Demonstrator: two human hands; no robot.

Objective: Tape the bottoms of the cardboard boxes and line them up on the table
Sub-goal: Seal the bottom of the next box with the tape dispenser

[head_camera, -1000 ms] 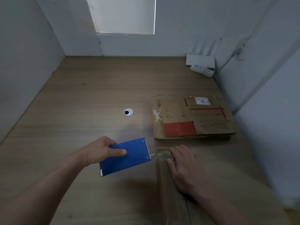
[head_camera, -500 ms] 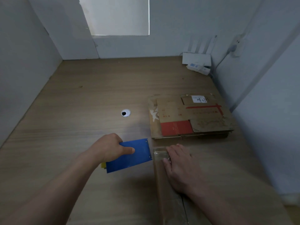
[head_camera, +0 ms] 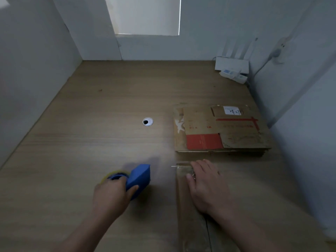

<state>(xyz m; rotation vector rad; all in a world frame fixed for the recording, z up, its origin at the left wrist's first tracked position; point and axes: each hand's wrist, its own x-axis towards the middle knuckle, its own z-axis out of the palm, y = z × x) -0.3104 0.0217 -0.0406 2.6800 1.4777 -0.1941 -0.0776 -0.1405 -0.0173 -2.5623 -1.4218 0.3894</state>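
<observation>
My left hand (head_camera: pixel 112 195) grips a blue tape dispenser (head_camera: pixel 139 176) with a yellowish tape roll, held low over the table left of the box. My right hand (head_camera: pixel 205 186) lies flat, fingers together, on the bottom of a cardboard box (head_camera: pixel 190 224) at the near right. Clear tape runs along that box's seam and its cut end sticks out at the far edge. A stack of flattened cardboard boxes (head_camera: pixel 218 128) with red print lies farther back on the right.
The wooden table (head_camera: pixel 91 133) has a round cable hole (head_camera: pixel 147 121) near its middle. A white router (head_camera: pixel 231 65) and a power strip (head_camera: pixel 233 76) sit in the far right corner. Grey walls close in left, back and right.
My left hand has pulled the dispenser away from the box, leftward and down, and turned it. The tape is now separated from it. My right hand stays pressed on the box.
</observation>
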